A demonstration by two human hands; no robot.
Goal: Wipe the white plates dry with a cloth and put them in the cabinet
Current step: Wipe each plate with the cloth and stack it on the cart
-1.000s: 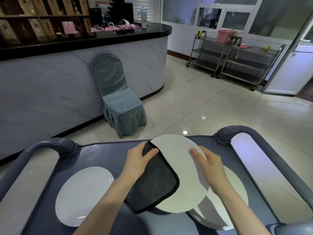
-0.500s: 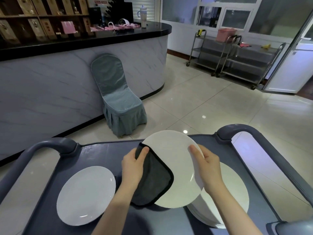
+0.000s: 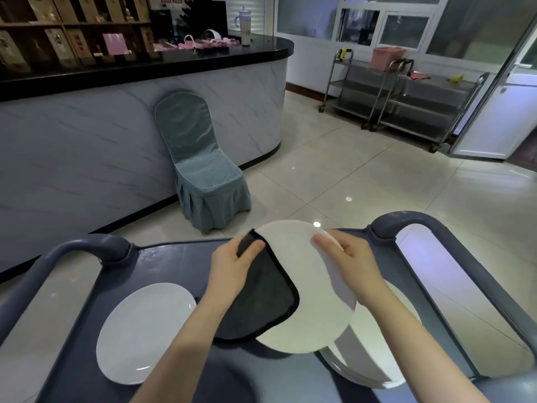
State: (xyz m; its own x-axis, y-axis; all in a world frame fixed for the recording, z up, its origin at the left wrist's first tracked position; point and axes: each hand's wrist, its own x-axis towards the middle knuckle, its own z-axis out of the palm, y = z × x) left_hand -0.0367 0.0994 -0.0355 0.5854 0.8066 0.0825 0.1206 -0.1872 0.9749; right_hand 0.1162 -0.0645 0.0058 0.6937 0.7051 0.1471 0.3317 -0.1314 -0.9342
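A white plate [image 3: 308,289] is held tilted above the dark cart top [image 3: 171,269]. My right hand [image 3: 348,266] grips its far right rim, fingers over the face. My left hand [image 3: 232,271] holds a dark grey cloth [image 3: 267,303] against the plate's left side, thumb over the cloth's top corner. Under the lifted plate sits a stack of white plates [image 3: 374,356] at the cart's right. A single white plate [image 3: 142,330] lies flat at the left.
The cart has raised grey handles at the left [image 3: 72,254] and right [image 3: 421,225]. Beyond it stand a covered blue-grey chair [image 3: 200,167], a marble-fronted counter [image 3: 87,158] and steel trolleys [image 3: 406,100] on the tiled floor.
The plate has been lifted and tilted a little farther from me. My left hand and the cloth have slid up toward the plate's upper left rim.
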